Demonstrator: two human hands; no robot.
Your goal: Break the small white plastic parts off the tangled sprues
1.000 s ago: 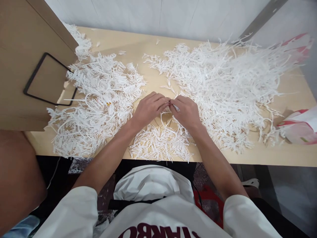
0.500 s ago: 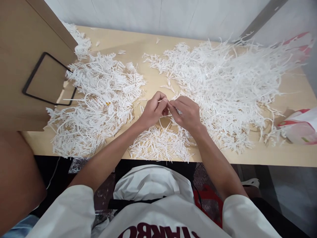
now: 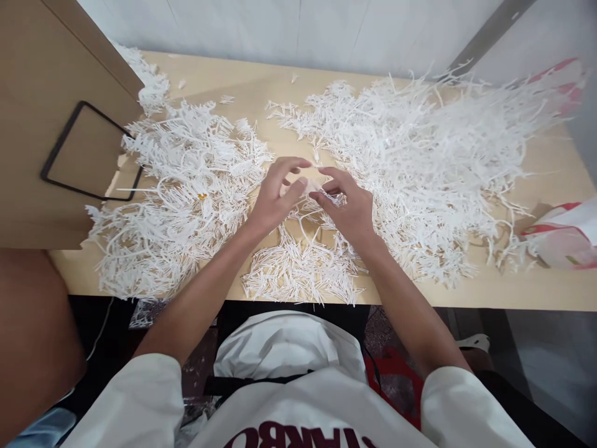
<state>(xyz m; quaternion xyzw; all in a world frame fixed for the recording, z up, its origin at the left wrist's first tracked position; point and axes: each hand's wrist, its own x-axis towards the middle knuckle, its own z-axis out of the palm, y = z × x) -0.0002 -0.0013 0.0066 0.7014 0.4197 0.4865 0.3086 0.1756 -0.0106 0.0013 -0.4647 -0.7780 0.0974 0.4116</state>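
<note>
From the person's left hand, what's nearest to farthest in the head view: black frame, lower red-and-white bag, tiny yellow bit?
From the left hand:
1. Tiny yellow bit: left, among white strands.
2. Black frame: farther left.
3. Lower red-and-white bag: far right edge.

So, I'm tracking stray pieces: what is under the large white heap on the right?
The tan tabletop shows around the edges of the large white heap; whatever lies beneath its dense middle is covered and cannot be seen.
</note>
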